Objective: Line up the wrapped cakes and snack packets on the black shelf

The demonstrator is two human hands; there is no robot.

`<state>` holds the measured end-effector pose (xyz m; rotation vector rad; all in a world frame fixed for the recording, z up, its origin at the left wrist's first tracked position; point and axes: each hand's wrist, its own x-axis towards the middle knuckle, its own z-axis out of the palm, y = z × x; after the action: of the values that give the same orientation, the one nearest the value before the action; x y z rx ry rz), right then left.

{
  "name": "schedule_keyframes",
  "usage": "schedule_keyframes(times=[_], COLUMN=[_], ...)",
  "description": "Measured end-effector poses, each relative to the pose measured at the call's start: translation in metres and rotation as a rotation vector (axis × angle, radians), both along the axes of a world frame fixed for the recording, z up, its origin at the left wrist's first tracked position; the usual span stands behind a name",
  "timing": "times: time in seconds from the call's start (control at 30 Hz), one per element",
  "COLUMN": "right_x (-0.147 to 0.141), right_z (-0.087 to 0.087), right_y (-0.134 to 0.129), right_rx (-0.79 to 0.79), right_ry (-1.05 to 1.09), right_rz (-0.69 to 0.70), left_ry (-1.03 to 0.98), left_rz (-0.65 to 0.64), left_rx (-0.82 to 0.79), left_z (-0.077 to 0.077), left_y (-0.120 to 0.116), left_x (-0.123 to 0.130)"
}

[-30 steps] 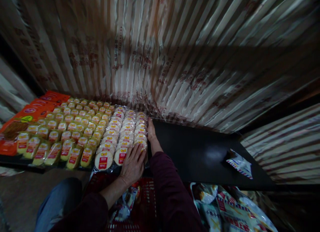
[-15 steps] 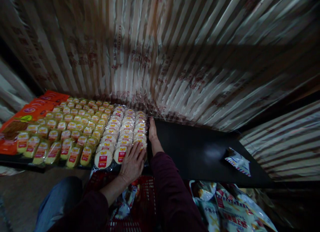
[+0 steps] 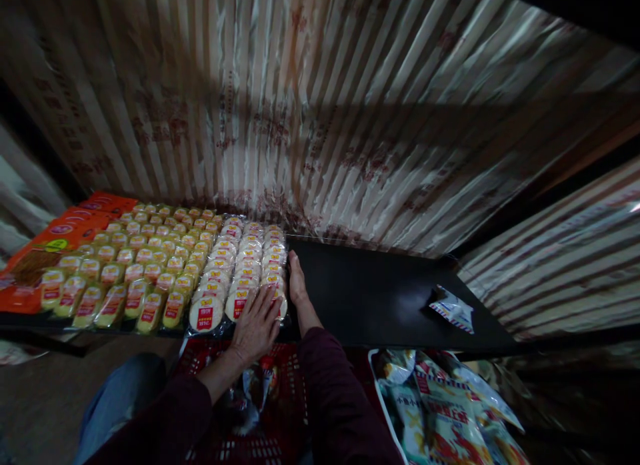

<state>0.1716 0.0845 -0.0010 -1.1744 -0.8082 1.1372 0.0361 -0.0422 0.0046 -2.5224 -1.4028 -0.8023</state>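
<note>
My left hand (image 3: 257, 323) lies with spread fingers on the front packs of the round white crackers (image 3: 249, 261), which stand in three overlapping rows on a black shelf (image 3: 350, 285). My right hand (image 3: 298, 281) is upright, its fingers stretched out along the right side of the rightmost row. Neither hand is wrapped round a pack. To the left of the crackers are many small yellow-wrapped cakes (image 3: 135, 255) in rows, and beyond them orange packets (image 3: 60, 231).
One white packet (image 3: 453, 309) lies on the shelf's right part. Below the shelf's front edge are a red basket (image 3: 285, 411) with a few packets and a container of colourful snack bags (image 3: 440, 405). Striped sheeting (image 3: 320, 118) hangs behind.
The view has shifted slightly. My right hand has moved a little left and toward me beside the cracker row, and my left hand stays on the front packs.
</note>
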Motion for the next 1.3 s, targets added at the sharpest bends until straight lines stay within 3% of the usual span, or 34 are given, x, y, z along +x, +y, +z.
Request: schedule_keyframes(times=[0.2, 0.5, 0.7, 0.9, 1.3], right_x=[-0.017, 0.001, -0.007, -0.022, -0.001], right_z=[0.011, -0.001, -0.003, 0.002, 0.010], right_y=[-0.007, -0.025, -0.040, -0.039, -0.064], right_rx=[-0.139, 0.025, 0.007, -0.051, 0.024], right_ry=[0.109, -0.071, -0.001, 0.142, -0.140], right_rz=[0.064, -0.045, -0.063, 0.016, -0.136], left_ry=[0.000, 0.016, 0.035, 0.023, 0.045], left_rz=[0.002, -0.066, -0.105, -0.127, -0.129], left_rx=[-0.009, -0.002, 0.003, 0.003, -0.003], left_z=[0.000, 0.002, 0.000, -0.005, 0.008], left_y=[0.001, 0.000, 0.000, 0.002, -0.006], left_x=[0.000, -0.006, -0.012, -0.014, -0.020])
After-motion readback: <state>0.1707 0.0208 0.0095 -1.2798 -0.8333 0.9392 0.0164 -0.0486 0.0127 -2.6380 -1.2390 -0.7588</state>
